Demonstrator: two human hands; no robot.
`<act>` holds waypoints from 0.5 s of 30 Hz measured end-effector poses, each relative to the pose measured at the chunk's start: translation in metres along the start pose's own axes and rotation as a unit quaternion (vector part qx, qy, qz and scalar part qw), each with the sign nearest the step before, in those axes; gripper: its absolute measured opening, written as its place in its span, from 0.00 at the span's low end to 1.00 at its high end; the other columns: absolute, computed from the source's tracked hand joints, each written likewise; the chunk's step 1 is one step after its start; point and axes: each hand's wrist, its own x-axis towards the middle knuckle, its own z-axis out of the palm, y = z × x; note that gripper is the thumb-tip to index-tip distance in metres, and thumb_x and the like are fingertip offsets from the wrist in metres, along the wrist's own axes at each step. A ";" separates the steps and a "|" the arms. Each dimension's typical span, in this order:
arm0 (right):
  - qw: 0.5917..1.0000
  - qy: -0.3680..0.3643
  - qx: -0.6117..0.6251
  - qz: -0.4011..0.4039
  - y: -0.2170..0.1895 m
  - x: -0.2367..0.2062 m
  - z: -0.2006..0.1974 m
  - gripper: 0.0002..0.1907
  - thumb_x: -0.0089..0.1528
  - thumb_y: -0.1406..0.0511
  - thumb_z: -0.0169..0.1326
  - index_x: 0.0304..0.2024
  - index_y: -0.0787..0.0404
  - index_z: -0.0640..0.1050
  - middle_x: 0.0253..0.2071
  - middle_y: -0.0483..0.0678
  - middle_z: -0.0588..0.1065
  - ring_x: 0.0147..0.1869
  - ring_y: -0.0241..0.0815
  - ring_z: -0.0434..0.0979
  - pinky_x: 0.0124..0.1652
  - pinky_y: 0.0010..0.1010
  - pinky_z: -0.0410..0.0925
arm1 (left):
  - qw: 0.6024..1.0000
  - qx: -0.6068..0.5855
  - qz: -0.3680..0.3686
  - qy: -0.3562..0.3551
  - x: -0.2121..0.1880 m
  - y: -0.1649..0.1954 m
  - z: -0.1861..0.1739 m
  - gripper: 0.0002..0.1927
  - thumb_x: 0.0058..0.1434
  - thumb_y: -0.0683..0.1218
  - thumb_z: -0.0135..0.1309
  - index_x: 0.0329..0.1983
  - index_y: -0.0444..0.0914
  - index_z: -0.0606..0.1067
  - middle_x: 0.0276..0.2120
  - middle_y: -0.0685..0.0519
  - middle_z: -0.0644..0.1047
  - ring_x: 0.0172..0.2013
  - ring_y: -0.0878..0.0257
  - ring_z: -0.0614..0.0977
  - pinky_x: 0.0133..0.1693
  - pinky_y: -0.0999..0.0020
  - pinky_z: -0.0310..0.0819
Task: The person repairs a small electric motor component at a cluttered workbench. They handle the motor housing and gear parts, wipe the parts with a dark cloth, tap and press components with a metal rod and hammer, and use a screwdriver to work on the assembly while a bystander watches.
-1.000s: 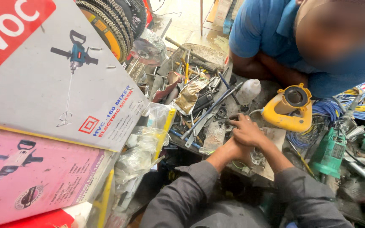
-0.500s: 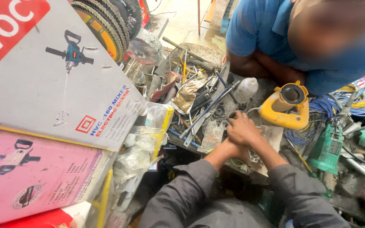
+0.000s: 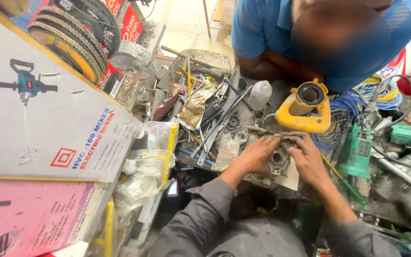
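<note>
Both my hands have stayed on the part while my head dipped closer, so the bench fills more of the view than a second ago. Biggest around me is the white cardboard box (image 3: pixel 48 119) at nine o'clock, flat and printed with a blue mixer, with a pink box (image 3: pixel 29 219) beneath it. At twelve o'clock a person in a blue shirt (image 3: pixel 267 28) crouches over the far edge of the bench. Between us lies the tool tray (image 3: pixel 205 109), a jumble of greasy steel wrenches, screwdrivers and a crumpled foil wrapper. At one o'clock sits a yellow plastic tool housing (image 3: pixel 305 112), rounded with a dark ring opening, blocking the way to the coiled blue wire (image 3: pixel 353 107) behind it. A green power tool (image 3: pixel 357 150) lies at three o'clock. Dead centre, my left hand (image 3: pixel 255 157) and right hand (image 3: pixel 308 159) clamp a small grey metal casting (image 3: pixel 279 162), round-bored and oily, fingers curled tight on either side of it, holding it just above the grimy bench.
</note>
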 end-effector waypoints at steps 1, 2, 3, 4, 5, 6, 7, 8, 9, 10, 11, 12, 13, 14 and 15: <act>1.000 0.010 0.009 0.017 0.000 -0.006 -0.002 0.20 0.59 0.68 0.49 0.52 0.66 0.76 0.55 0.56 0.72 0.61 0.54 0.72 0.59 0.35 0.64 | 1.000 -0.007 -0.004 -0.003 0.000 0.001 -0.003 0.62 0.25 0.52 0.75 0.67 0.31 0.62 0.63 0.40 0.70 0.64 0.43 0.70 0.65 0.55 0.65; 0.999 0.020 0.018 0.036 0.000 -0.012 -0.004 0.20 0.59 0.67 0.49 0.53 0.66 0.76 0.55 0.56 0.72 0.60 0.54 0.72 0.58 0.34 0.64 | 1.000 -0.015 -0.009 -0.005 -0.001 0.003 -0.004 0.63 0.26 0.52 0.75 0.68 0.31 0.61 0.63 0.40 0.70 0.64 0.43 0.69 0.65 0.55 0.65; 0.997 0.024 -0.025 0.064 -0.002 -0.019 -0.004 0.18 0.60 0.66 0.50 0.52 0.65 0.76 0.54 0.55 0.72 0.59 0.53 0.73 0.57 0.34 0.65 | 1.000 -0.024 -0.013 -0.010 -0.002 0.004 -0.006 0.63 0.27 0.52 0.75 0.69 0.31 0.61 0.63 0.39 0.70 0.64 0.43 0.69 0.65 0.55 0.65; 0.993 0.031 -0.070 0.094 -0.003 -0.027 -0.004 0.17 0.61 0.65 0.51 0.51 0.64 0.77 0.53 0.54 0.73 0.57 0.53 0.74 0.57 0.35 0.66 | 1.000 -0.020 -0.014 -0.009 -0.002 0.004 -0.006 0.64 0.26 0.52 0.75 0.69 0.31 0.61 0.63 0.39 0.70 0.64 0.43 0.69 0.65 0.55 0.65; 0.985 0.038 -0.114 0.125 -0.004 -0.033 -0.005 0.15 0.62 0.63 0.51 0.50 0.64 0.77 0.52 0.54 0.73 0.56 0.52 0.75 0.57 0.36 0.67 | 1.000 -0.017 -0.013 -0.009 -0.002 0.004 -0.007 0.64 0.26 0.52 0.75 0.69 0.31 0.61 0.63 0.39 0.69 0.64 0.42 0.69 0.65 0.55 0.64; 0.973 0.031 -0.197 0.117 -0.006 -0.039 -0.004 0.16 0.61 0.62 0.52 0.50 0.60 0.78 0.53 0.53 0.72 0.58 0.52 0.72 0.58 0.39 0.65 | 1.000 -0.014 -0.010 -0.010 -0.001 0.004 -0.006 0.64 0.26 0.51 0.75 0.69 0.31 0.61 0.64 0.39 0.69 0.64 0.42 0.69 0.65 0.55 0.64; 0.954 0.023 -0.277 0.108 -0.007 -0.045 -0.002 0.18 0.59 0.60 0.53 0.50 0.57 0.79 0.53 0.53 0.71 0.61 0.52 0.70 0.60 0.42 0.63 | 1.000 -0.015 -0.009 -0.008 0.000 0.004 -0.005 0.63 0.25 0.51 0.75 0.69 0.31 0.61 0.64 0.39 0.69 0.65 0.42 0.69 0.65 0.55 0.64; 0.930 0.014 -0.355 0.098 -0.008 -0.049 0.001 0.19 0.58 0.59 0.54 0.50 0.54 0.81 0.54 0.52 0.70 0.63 0.52 0.68 0.62 0.45 0.61 | 1.000 -0.016 -0.010 -0.008 -0.001 0.003 -0.004 0.63 0.25 0.51 0.74 0.69 0.31 0.61 0.63 0.39 0.69 0.65 0.42 0.68 0.65 0.55 0.64; 0.929 0.012 -0.370 0.017 -0.008 -0.050 0.004 0.19 0.57 0.58 0.53 0.49 0.54 0.81 0.58 0.52 0.69 0.66 0.53 0.65 0.64 0.51 0.57 | 1.000 -0.016 -0.011 -0.007 -0.002 0.002 -0.003 0.63 0.25 0.51 0.74 0.68 0.32 0.61 0.63 0.39 0.69 0.65 0.42 0.68 0.65 0.55 0.63; 0.921 0.010 -0.384 -0.065 -0.007 -0.049 0.006 0.18 0.57 0.57 0.52 0.47 0.54 0.80 0.61 0.51 0.67 0.70 0.54 0.62 0.65 0.56 0.53 | 1.000 -0.011 -0.009 -0.005 -0.001 0.000 -0.002 0.62 0.26 0.51 0.74 0.68 0.31 0.61 0.64 0.38 0.69 0.65 0.41 0.68 0.66 0.55 0.63; 0.908 0.005 -0.393 -0.146 -0.006 -0.047 0.009 0.18 0.56 0.56 0.52 0.45 0.54 0.80 0.65 0.51 0.66 0.73 0.54 0.59 0.67 0.61 0.50 | 1.000 -0.007 -0.008 -0.003 -0.001 -0.001 -0.001 0.62 0.26 0.51 0.74 0.68 0.31 0.61 0.64 0.37 0.69 0.65 0.41 0.68 0.66 0.54 0.63; 0.908 -0.023 -0.389 -0.152 -0.004 -0.043 0.011 0.19 0.57 0.54 0.51 0.45 0.54 0.80 0.68 0.51 0.63 0.75 0.54 0.56 0.68 0.62 0.47 | 1.000 -0.005 -0.008 -0.002 -0.002 -0.002 0.001 0.62 0.27 0.51 0.73 0.69 0.31 0.61 0.64 0.37 0.69 0.65 0.41 0.68 0.66 0.54 0.63; 0.908 -0.050 -0.385 -0.157 -0.001 -0.038 0.012 0.19 0.58 0.53 0.51 0.45 0.54 0.80 0.71 0.50 0.60 0.77 0.54 0.52 0.68 0.63 0.45 | 1.000 -0.006 -0.003 0.002 -0.003 -0.004 0.002 0.61 0.28 0.51 0.73 0.68 0.30 0.61 0.64 0.36 0.69 0.65 0.41 0.68 0.66 0.54 0.63; 0.907 -0.074 -0.381 -0.162 0.000 -0.035 0.013 0.20 0.58 0.52 0.50 0.45 0.53 0.81 0.74 0.50 0.58 0.80 0.54 0.48 0.69 0.64 0.43 | 1.000 -0.007 0.002 0.007 -0.004 -0.006 0.003 0.60 0.29 0.51 0.73 0.67 0.30 0.62 0.64 0.36 0.68 0.65 0.40 0.68 0.67 0.54 0.63; 0.905 -0.082 -0.382 -0.168 0.002 -0.032 0.014 0.21 0.59 0.51 0.50 0.46 0.55 0.80 0.75 0.51 0.56 0.80 0.54 0.47 0.69 0.64 0.42 | 1.000 -0.008 0.009 0.011 -0.004 -0.007 0.004 0.58 0.30 0.51 0.72 0.66 0.29 0.62 0.64 0.35 0.68 0.65 0.40 0.68 0.67 0.53 0.63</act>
